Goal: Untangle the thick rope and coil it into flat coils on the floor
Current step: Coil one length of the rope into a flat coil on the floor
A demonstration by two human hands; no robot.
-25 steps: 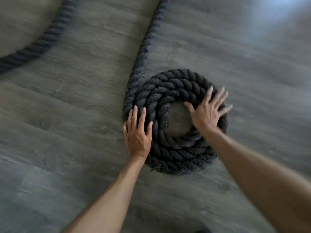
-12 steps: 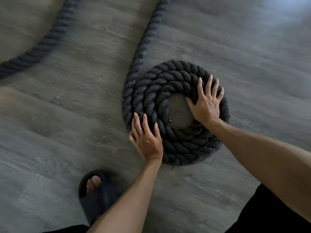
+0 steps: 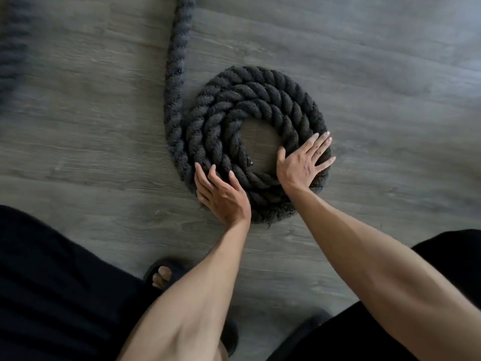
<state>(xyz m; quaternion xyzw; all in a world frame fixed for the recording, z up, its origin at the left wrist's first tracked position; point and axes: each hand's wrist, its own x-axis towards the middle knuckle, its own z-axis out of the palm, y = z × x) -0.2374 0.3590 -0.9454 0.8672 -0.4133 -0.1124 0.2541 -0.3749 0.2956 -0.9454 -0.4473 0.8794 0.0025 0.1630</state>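
A thick dark twisted rope lies in a flat coil [image 3: 260, 100] of about three turns on the grey wood floor, with bare floor showing in its centre hole. The loose run of rope [image 3: 177, 48] leaves the coil's left side and goes up out of frame. My left hand [image 3: 221, 194] lies flat on the coil's lower-left edge, fingers apart and pointing up-left. My right hand [image 3: 303, 162] presses flat on the right side of the coil, thumb at the inner hole, fingers spread over the turns. Neither hand grips the rope.
Another stretch of the rope [image 3: 13, 48] shows blurred at the upper-left edge. My legs in black clothing [image 3: 52, 282] fill the lower corners. A foot in a black sandal [image 3: 164, 274] stands just below the coil, between my arms. Grey wood floor [image 3: 390, 100] surrounds the coil.
Both hands have slid clockwise round the coil: the left toward its lower-left edge, the right down its right side. The view has tipped down, so my legs and foot show.
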